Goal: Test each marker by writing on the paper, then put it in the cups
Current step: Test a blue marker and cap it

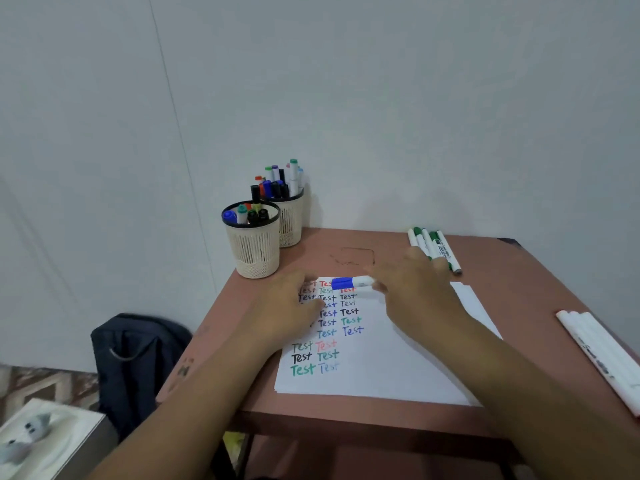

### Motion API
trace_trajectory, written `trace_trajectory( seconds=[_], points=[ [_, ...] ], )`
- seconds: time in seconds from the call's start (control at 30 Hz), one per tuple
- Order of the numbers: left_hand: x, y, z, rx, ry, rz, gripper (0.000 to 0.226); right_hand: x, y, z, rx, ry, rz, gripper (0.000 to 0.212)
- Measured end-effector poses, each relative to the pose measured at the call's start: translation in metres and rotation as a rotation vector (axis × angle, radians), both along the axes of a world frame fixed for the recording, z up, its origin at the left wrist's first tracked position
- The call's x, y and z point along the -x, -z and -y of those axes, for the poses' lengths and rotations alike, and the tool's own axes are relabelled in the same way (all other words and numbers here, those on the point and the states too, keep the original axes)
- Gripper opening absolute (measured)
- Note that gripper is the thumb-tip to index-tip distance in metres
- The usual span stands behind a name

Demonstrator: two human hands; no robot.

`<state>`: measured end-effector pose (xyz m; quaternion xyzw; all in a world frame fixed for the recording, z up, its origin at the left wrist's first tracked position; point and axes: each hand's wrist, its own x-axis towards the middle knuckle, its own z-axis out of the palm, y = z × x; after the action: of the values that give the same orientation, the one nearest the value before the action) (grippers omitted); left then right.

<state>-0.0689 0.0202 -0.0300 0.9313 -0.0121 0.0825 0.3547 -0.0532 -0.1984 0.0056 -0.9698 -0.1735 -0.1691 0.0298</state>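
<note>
Against the pale wall sits my reddish table (381,414), and on it lies the paper (388,368), rows of "Test" running down its left side in black, red, green and blue. Off the table's left edge, down on the floor, there's a dark bag (138,355). My left hand (291,306) lies on the paper's upper left corner, fingers spread and relaxed, gripping nothing. My right hand (415,289) hovers over the top of the paper, and its fingers pinch the white barrel of a blue marker (351,283), blue cap on and pointing left toward my other hand. It's blurred, so I can't tell exactly how the fingers sit. Two cups (256,247) stand touching at the table's far left corner, both stuffed with markers. Green markers (433,245) lie in a bunch by the far edge, just beyond my right hand. White markers (602,355) lie along the right edge.
</note>
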Motion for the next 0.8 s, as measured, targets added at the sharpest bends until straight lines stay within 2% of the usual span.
trace_trajectory(
  seconds=[0.07,0.13,0.2,0.23,0.3,0.37,0.43,0.7,0.8],
  points=[
    [0.0,-0.001,-0.001,0.026,-0.036,0.021,0.029,-0.01,-0.011,-0.007,0.102,0.0,0.005,0.038],
    [-0.001,-0.001,-0.001,0.046,-0.079,0.044,0.023,-0.022,-0.021,-0.013,0.104,-0.018,0.002,0.036],
    [-0.002,-0.001,-0.002,0.066,-0.105,0.067,0.017,-0.037,-0.028,-0.019,-0.039,-0.108,-0.008,0.019],
    [-0.002,-0.001,-0.002,0.07,-0.114,0.072,0.015,-0.043,-0.031,-0.024,-0.168,-0.161,-0.03,0.02],
    [-0.003,-0.001,-0.003,0.067,-0.125,0.078,0.014,-0.056,-0.038,-0.037,-0.383,-0.242,-0.062,0.038],
    [-0.005,0.001,-0.003,0.06,-0.117,0.08,0.017,-0.063,-0.047,-0.049,-0.515,-0.313,-0.074,0.065],
    [-0.007,0.002,-0.004,0.059,-0.11,0.069,0.022,-0.069,-0.058,-0.064,-0.615,-0.372,-0.077,0.077],
    [-0.013,0.005,-0.009,0.125,-0.106,0.053,0.019,-0.097,-0.084,-0.121,-1.043,-0.454,-0.02,0.063],
    [-0.014,0.004,-0.008,0.122,-0.113,0.055,0.019,-0.105,-0.084,-0.137,-1.103,-0.471,-0.026,0.063]
  ],
)
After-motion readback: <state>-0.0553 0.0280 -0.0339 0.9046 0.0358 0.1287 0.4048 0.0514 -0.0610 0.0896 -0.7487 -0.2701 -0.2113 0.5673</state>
